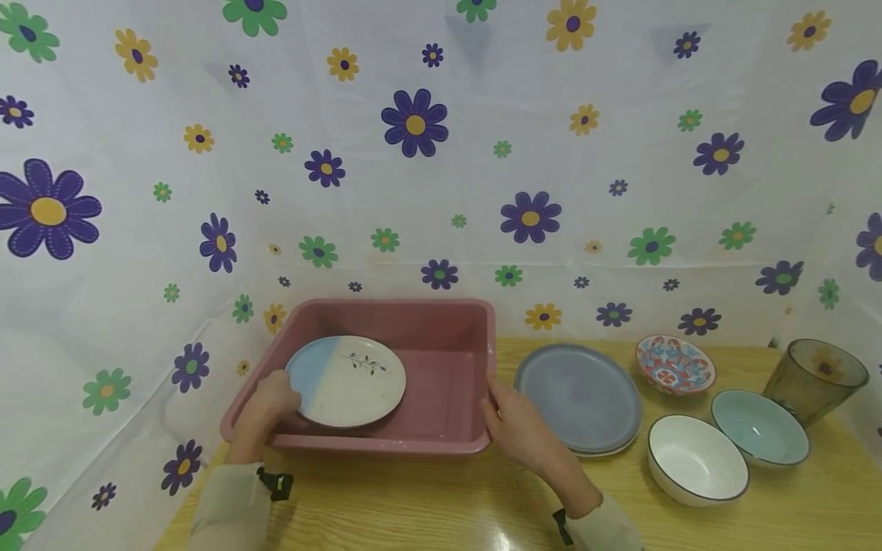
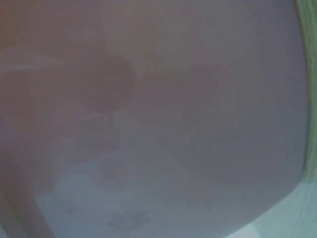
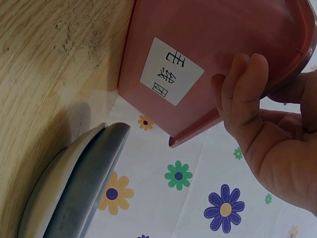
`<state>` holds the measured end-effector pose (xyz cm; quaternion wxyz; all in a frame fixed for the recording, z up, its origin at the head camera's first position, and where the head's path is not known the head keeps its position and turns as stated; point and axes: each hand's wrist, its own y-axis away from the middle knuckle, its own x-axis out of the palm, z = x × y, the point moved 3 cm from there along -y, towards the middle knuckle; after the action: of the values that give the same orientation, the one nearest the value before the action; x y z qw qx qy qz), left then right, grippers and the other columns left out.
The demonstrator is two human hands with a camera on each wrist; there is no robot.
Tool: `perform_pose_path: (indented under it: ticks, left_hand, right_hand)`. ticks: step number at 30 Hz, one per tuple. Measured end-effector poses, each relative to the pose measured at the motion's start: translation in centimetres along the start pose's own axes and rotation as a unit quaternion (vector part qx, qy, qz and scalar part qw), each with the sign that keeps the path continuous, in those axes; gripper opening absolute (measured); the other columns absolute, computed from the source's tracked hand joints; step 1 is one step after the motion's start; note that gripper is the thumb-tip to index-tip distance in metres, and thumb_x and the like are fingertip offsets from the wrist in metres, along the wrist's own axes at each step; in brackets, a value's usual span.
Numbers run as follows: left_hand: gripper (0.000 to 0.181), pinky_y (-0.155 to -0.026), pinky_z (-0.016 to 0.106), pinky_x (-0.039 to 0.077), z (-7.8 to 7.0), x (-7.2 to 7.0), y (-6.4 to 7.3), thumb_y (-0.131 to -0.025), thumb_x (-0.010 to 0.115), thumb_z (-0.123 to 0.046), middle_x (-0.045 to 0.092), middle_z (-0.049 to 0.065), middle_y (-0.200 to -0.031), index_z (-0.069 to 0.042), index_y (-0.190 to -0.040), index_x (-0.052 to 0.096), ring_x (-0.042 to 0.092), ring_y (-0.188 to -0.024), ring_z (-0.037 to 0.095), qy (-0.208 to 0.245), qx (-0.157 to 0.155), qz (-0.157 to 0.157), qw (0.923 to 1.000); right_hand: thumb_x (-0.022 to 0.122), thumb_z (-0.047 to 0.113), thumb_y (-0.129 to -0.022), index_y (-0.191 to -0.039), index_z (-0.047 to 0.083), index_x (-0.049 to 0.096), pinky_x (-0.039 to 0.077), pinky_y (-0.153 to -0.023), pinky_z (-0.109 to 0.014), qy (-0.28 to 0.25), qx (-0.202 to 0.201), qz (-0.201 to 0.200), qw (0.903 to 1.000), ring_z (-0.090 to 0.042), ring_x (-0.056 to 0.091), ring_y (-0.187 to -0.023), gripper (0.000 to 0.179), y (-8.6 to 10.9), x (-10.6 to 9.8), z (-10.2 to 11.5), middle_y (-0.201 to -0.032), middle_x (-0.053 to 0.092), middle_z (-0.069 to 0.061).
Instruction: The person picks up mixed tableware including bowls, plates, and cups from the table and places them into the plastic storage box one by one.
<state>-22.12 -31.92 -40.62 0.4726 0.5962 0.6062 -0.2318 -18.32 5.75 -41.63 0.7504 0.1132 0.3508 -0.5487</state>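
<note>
My left hand [image 1: 274, 399] grips the left edge of an oval-looking plate [image 1: 368, 383], part light blue, part cream with a leafy sprig. The plate is inside the pink plastic basin [image 1: 451, 394], toward its left side. At the basin's right rim is my right hand [image 1: 517, 425]. In the right wrist view, the right hand [image 3: 277, 129] holds that rim, its fingers against the outer wall and its thumb at the edge. A white label [image 3: 171, 72] with handwritten characters is stuck on this wall. A hazy pinkish surface [image 2: 208, 109] fills most of the left wrist view.
Right of the basin lies a blue-grey plate [image 1: 579, 398] stacked on a pale one. Farther right stand a red-and-blue patterned bowl [image 1: 675, 365], a white bowl [image 1: 697, 459], a light-green bowl [image 1: 758, 428] and a brownish see-through cup [image 1: 816, 380]. A flowered sheet [image 1: 482, 184] hangs behind the wooden table [image 1: 386, 497].
</note>
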Motion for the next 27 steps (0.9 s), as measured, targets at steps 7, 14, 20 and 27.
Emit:
perform_pose_path:
  ticks: [7,14,20,27]
  left_hand:
    - [0.032,-0.063,0.031,0.053,0.2,0.2,-0.2,-0.089,0.057,0.004,0.061,0.02,-0.087,0.022,-0.114,0.049,0.065,-0.074,0.026,-0.027,-0.006,0.019,0.9994]
    - [0.035,-0.066,0.032,0.056,0.7,0.5,-0.5,-0.09,0.057,0.004,0.064,0.023,-0.088,0.024,-0.117,0.047,0.069,-0.07,0.024,-0.024,-0.018,0.034,0.999]
    - [0.04,-0.079,0.04,0.053,0.4,0.5,-1.1,-0.085,0.062,0.004,0.062,0.026,-0.098,0.023,-0.118,0.048,0.065,-0.086,0.031,-0.052,-0.008,0.035,0.998]
    - [0.042,-0.074,0.038,0.05,0.0,0.5,-1.9,-0.085,0.059,0.004,0.055,0.025,-0.101,0.022,-0.121,0.046,0.058,-0.09,0.035,-0.069,-0.004,0.044,0.9967]
  right_hand:
    - [0.048,0.009,-0.103,-0.138,-0.002,0.05,0.052,-0.069,-0.031,0.014,0.003,-0.009,0.9999,-0.015,0.062,-0.088,0.037,0.0,0.1,0.0,-0.105,0.067,-0.013]
    - [0.048,0.009,-0.103,-0.137,-0.002,0.05,0.052,-0.069,-0.029,0.013,-0.004,-0.009,0.9999,-0.014,0.062,-0.086,0.036,0.0,0.0,0.2,-0.103,0.067,-0.011]
    - [0.047,0.008,-0.103,-0.144,-0.005,0.043,0.052,-0.069,-0.03,0.003,-0.007,-0.008,0.9999,-0.015,0.061,-0.087,0.043,0.0,-0.1,0.2,-0.106,0.067,-0.013]
    - [0.046,0.009,-0.104,-0.147,-0.004,0.04,0.052,-0.068,-0.027,0.004,-0.014,-0.019,0.9997,-0.014,0.062,-0.086,0.046,0.0,-0.2,0.3,-0.108,0.066,-0.014]
